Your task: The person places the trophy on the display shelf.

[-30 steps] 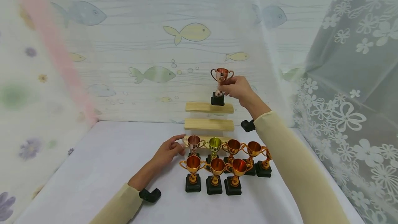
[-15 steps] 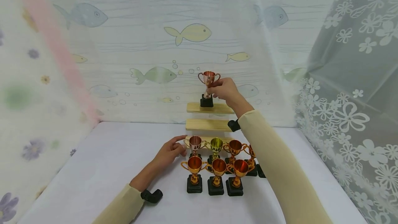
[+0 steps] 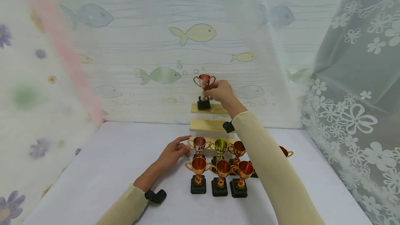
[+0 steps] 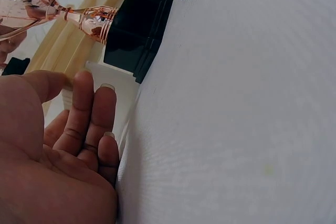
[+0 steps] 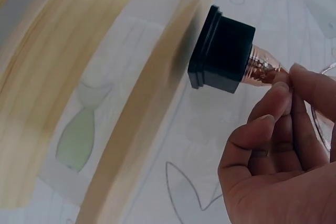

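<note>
My right hand (image 3: 223,93) pinches a copper-coloured trophy (image 3: 204,80) by its stem, thumb against fingertips. The trophy is upright at the left part of the top board (image 3: 218,109) of a stepped wooden stand. In the right wrist view its black base (image 5: 226,51) is right at that board's surface. My left hand (image 3: 172,152) rests by the left end of the lowest board (image 3: 215,139), index finger extended to it and the other fingers loosely bent. Near those fingers stands a rose-coloured trophy (image 4: 97,22), and a yellow-gold trophy (image 3: 221,145) is beside it.
Several orange-gold trophies (image 3: 198,164) on black bases stand before the stand, some partly hidden by the right sleeve (image 3: 268,155). The middle board (image 3: 206,125) is bare where visible. A fish-patterned curtain (image 3: 156,58) hangs behind the white table (image 3: 125,148).
My right hand has carried the copper trophy leftward and slightly down along the top board. The right sleeve now covers more of the right-hand trophies. My left hand has stayed at the lowest board.
</note>
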`<state>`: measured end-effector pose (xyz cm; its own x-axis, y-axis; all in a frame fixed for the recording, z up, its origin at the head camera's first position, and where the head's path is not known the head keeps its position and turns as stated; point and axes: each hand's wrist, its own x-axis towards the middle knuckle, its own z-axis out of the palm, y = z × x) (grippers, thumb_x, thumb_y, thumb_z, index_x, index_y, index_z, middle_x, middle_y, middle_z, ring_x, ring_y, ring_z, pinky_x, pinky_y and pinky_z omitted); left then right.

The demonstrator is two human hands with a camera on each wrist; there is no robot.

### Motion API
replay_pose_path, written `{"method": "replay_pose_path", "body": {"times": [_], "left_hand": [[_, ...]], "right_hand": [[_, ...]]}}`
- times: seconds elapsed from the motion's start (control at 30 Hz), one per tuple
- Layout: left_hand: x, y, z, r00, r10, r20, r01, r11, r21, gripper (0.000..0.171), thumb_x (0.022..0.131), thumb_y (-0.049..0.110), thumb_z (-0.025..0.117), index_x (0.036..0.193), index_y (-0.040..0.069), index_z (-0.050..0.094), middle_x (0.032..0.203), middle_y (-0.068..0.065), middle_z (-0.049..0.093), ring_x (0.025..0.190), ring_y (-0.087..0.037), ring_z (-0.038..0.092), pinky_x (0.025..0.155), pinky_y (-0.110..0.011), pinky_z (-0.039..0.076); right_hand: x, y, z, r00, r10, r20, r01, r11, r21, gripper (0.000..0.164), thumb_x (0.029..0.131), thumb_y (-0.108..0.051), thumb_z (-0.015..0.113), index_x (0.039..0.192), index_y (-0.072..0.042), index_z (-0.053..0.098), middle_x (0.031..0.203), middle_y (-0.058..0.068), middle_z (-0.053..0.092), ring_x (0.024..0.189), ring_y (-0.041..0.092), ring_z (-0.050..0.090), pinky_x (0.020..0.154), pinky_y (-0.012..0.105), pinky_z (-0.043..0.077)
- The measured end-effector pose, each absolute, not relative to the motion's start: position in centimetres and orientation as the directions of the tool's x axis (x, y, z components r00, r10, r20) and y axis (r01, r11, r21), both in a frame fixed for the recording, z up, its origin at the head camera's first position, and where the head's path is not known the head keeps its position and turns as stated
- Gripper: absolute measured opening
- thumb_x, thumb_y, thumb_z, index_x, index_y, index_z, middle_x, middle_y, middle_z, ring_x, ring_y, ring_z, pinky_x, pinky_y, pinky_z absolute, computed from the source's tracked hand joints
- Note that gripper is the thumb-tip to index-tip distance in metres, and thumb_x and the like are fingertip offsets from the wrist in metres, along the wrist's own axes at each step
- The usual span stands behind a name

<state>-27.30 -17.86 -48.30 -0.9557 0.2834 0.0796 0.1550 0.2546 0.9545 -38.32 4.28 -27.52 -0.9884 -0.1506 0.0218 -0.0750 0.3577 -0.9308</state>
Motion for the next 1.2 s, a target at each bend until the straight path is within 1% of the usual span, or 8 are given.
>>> {"method": "replay_pose_path", "body": {"times": [0.07,0.2,0.27,0.53,0.83,0.93,1.07,1.2], "left_hand": [[-27.2,-17.8,-48.2,-0.957,0.278,0.079,0.153,0.256,0.954,0.046,0.103,0.021,0.056,0.148,0.021,0.045,0.091,-0.009,0.071,0.090,-0.023,0.067,0.090,-0.036,0.048],[-27.1,-17.8,-48.2,-0.960,0.273,0.067,0.142,0.266,0.953,0.046,0.103,0.023,0.056,0.147,0.023,0.045,0.091,-0.009,0.071,0.091,-0.023,0.066,0.092,-0.038,0.048],[-27.2,-17.8,-48.3,-0.960,0.274,0.060,0.137,0.271,0.953,0.045,0.103,0.025,0.056,0.147,0.024,0.045,0.092,-0.009,0.071,0.091,-0.022,0.066,0.093,-0.038,0.047],[-27.3,-17.9,-48.3,-0.957,0.282,0.061,0.141,0.275,0.951,0.047,0.103,0.029,0.056,0.148,0.023,0.044,0.094,-0.009,0.071,0.092,-0.023,0.066,0.095,-0.042,0.046],[-27.3,-18.0,-48.2,-0.959,0.275,0.064,0.139,0.262,0.955,0.047,0.103,0.026,0.056,0.149,0.021,0.044,0.093,-0.011,0.071,0.091,-0.024,0.066,0.093,-0.042,0.046],[-26.9,-17.9,-47.5,-0.958,0.282,0.059,0.134,0.254,0.958,0.048,0.103,0.022,0.056,0.150,0.016,0.043,0.094,-0.014,0.071,0.092,-0.027,0.066,0.093,-0.043,0.046],[-26.9,-17.9,-47.5,-0.956,0.286,0.064,0.141,0.260,0.955,0.048,0.103,0.021,0.055,0.149,0.016,0.043,0.093,-0.013,0.071,0.091,-0.026,0.066,0.093,-0.042,0.046],[-27.3,-17.9,-48.2,-0.956,0.283,0.076,0.155,0.268,0.951,0.047,0.103,0.024,0.055,0.149,0.021,0.044,0.091,-0.009,0.071,0.090,-0.022,0.066,0.092,-0.039,0.047]], "right_hand": [[-38.2,3.9,-27.6,-0.988,-0.153,0.025,-0.078,0.350,-0.934,0.025,0.088,-0.013,0.075,0.111,-0.003,0.071,0.119,0.011,0.062,0.099,0.038,0.061,0.096,0.051,0.046],[-38.0,3.3,-27.8,-0.989,-0.144,0.022,-0.073,0.356,-0.932,0.024,0.087,-0.013,0.077,0.108,-0.004,0.072,0.118,0.011,0.063,0.085,0.028,0.062,0.094,0.049,0.048],[-38.0,3.1,-27.9,-0.991,-0.135,0.019,-0.068,0.370,-0.927,0.024,0.086,-0.013,0.078,0.107,-0.004,0.072,0.118,0.011,0.063,0.081,0.026,0.062,0.094,0.049,0.049],[-37.7,2.7,-27.8,-0.995,-0.100,0.011,-0.050,0.399,-0.916,0.025,0.087,-0.014,0.077,0.108,-0.004,0.069,0.115,0.012,0.062,0.094,0.037,0.063,0.095,0.048,0.048],[-37.6,2.6,-27.9,-0.994,-0.109,0.024,-0.066,0.393,-0.917,0.024,0.089,-0.015,0.075,0.109,-0.002,0.069,0.114,0.013,0.064,0.081,0.029,0.063,0.093,0.048,0.049],[-37.5,2.6,-28.0,-0.993,-0.112,0.048,-0.088,0.394,-0.915,0.023,0.089,-0.015,0.074,0.107,-0.001,0.069,0.112,0.014,0.064,0.076,0.026,0.061,0.092,0.050,0.050],[-37.4,2.6,-28.0,-0.994,-0.097,0.057,-0.091,0.399,-0.913,0.021,0.089,-0.016,0.074,0.105,-0.002,0.070,0.111,0.014,0.064,0.074,0.024,0.061,0.090,0.050,0.051],[-37.4,2.4,-27.9,-0.995,-0.077,0.056,-0.084,0.431,-0.899,0.022,0.089,-0.017,0.075,0.105,-0.003,0.072,0.109,0.013,0.067,0.075,0.023,0.064,0.087,0.049,0.052]]}}
